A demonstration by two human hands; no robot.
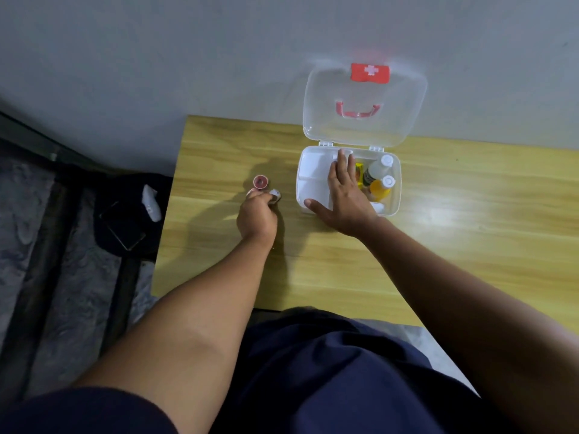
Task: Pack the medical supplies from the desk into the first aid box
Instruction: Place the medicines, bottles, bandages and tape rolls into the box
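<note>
The white first aid box (300,183) stands open on the wooden desk (438,245), its clear lid (365,104) with a red cross label upright against the wall. Inside, on the right, lie a white bottle (377,167), an orange bottle (383,186) and a yellow item (359,170). My right hand (344,195) lies flat, fingers spread, over the box's middle. Left of the box, my left hand (257,216) is closed around a small white object (275,193). A small round red tin (260,182) sits on the desk just beyond its fingertips.
The desk's left edge is close to my left hand. Below it on the floor lie a dark bag (131,211), a phone (123,225) and a white item (151,198). A grey wall stands behind the desk.
</note>
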